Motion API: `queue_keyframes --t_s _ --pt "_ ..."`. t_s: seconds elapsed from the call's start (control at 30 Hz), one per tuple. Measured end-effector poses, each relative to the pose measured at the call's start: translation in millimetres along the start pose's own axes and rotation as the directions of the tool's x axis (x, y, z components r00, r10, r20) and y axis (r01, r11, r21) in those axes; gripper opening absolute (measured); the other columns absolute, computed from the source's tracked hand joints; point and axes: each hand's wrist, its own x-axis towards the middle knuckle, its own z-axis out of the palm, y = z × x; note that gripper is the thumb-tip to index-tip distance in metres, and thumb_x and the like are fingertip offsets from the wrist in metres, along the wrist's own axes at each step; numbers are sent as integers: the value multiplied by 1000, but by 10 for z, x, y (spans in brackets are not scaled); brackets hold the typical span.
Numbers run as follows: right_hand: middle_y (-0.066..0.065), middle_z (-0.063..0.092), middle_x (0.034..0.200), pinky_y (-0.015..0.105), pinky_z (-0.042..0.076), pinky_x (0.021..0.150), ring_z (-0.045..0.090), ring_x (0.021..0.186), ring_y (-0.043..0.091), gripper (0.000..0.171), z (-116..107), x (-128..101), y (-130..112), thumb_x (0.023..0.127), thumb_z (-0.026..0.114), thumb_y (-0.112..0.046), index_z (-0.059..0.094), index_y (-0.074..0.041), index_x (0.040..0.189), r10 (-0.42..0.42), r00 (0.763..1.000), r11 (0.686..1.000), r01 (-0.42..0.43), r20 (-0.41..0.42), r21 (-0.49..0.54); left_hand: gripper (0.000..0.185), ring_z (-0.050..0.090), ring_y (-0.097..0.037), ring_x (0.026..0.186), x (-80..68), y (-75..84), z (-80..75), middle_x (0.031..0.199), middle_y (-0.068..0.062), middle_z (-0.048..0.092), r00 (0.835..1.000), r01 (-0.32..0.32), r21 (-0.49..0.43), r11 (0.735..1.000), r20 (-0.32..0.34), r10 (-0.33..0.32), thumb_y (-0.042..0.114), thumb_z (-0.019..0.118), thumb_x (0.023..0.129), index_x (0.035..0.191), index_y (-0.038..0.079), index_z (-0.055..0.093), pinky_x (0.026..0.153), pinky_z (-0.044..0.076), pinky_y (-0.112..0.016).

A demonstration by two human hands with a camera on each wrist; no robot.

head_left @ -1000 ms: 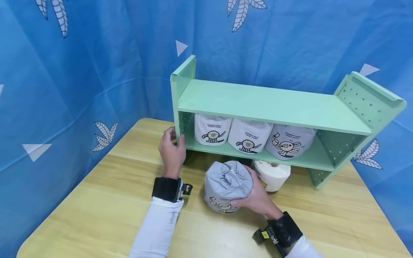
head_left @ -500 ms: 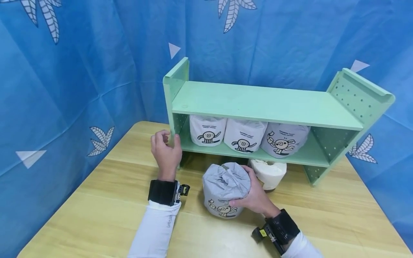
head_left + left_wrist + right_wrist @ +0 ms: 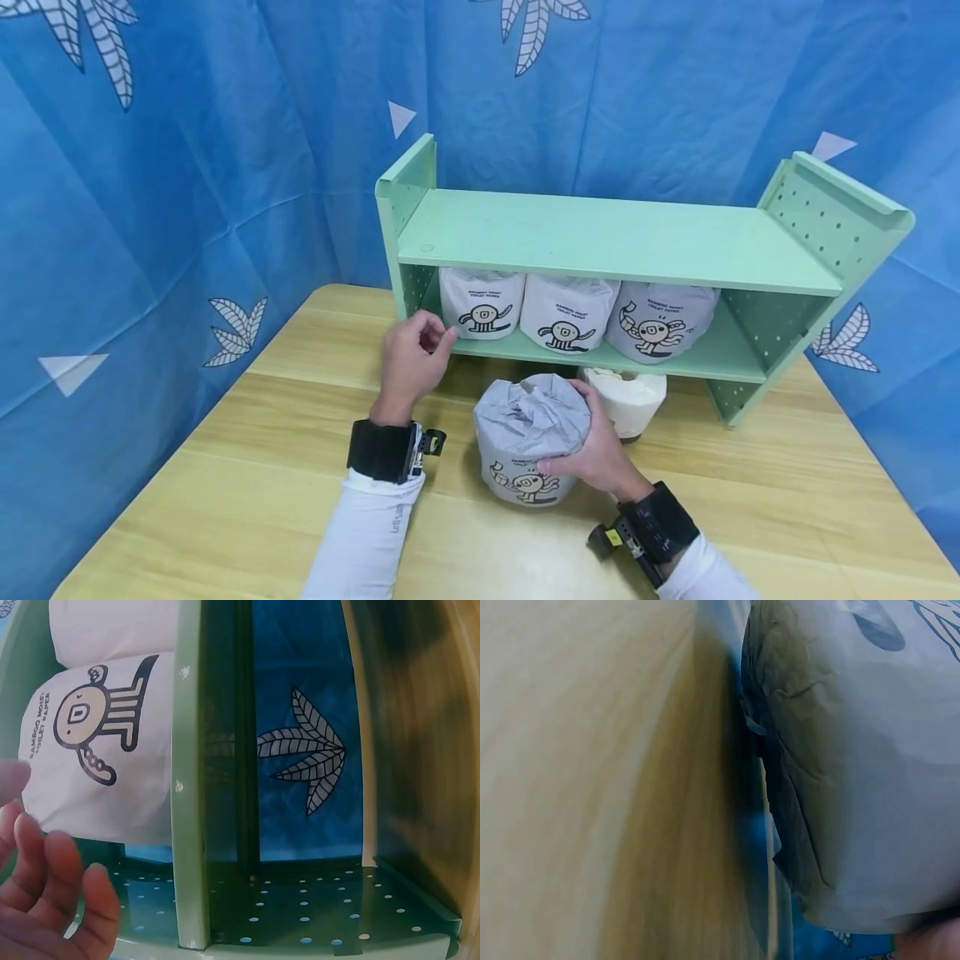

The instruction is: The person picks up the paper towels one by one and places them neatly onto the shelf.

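The right hand (image 3: 603, 450) was wrapped round one side of the grey roll (image 3: 525, 437), over the bench (image 3: 225, 475) in front of the shelf (image 3: 592, 237); hard to tell if its base touched down. The left hand (image 3: 415, 358) held nothing, fingers loosely bent, near the shelf's left end. Main risk imo: that one-sided hold could've let the roll tip, since the wrapper looked slack and might slip. A swing rightward could've knocked the white roll (image 3: 633, 404) close behind, partly under the shelf. Materials-wise: squat cylinder, crinkly matte paper, top gathered into a messy twist. The shelf was smooth mint green with hole-punched ends, three wrapped rolls (image 3: 570, 304) lined up on its lower board. Bench was pale, grained, wood-look.
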Motion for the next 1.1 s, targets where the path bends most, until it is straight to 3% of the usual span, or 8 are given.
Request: queue_keyframes --t_s 0.23,0.53,0.8,1.1 --pt "16 44 140 29 41 101 52 118 23 110 -20 5 -39 53 87 5 25 -3 144 5 1000 996 -4 -10 84 14 55 -18 63 -8 48 64 70 -5 59 993 -42 13 999 111 41 9 70 86 78 4 59 58 49 -30" --pt "16 45 138 26 42 101 53 116 19 108 -114 27 -108 54 85 9 25 0 143 -52 998 996 54 -36 67 12 55 -17 65 -47 92 163 72 -4 58 977 -74 -9 997 202 74 8 70 85 80 5 60 59 50 -28" --pt "4 51 132 26 43 100 55 114 17 104 -171 54 -192 53 82 14 27 1 139 -105 993 990 110 -60 88 11 56 -16 67 -68 128 212 75 -4 59 959 -95 -46 994 265 104 6 71 85 82 5 60 61 51 -27" --pt "5 50 132 26 41 101 52 115 18 102 -186 27 -319 53 81 13 28 2 139 -108 990 989 116 -92 88 12 55 -14 70 -84 138 249 76 -1 58 939 -51 -15 999 339 53 7 72 86 83 7 60 63 51 -26"
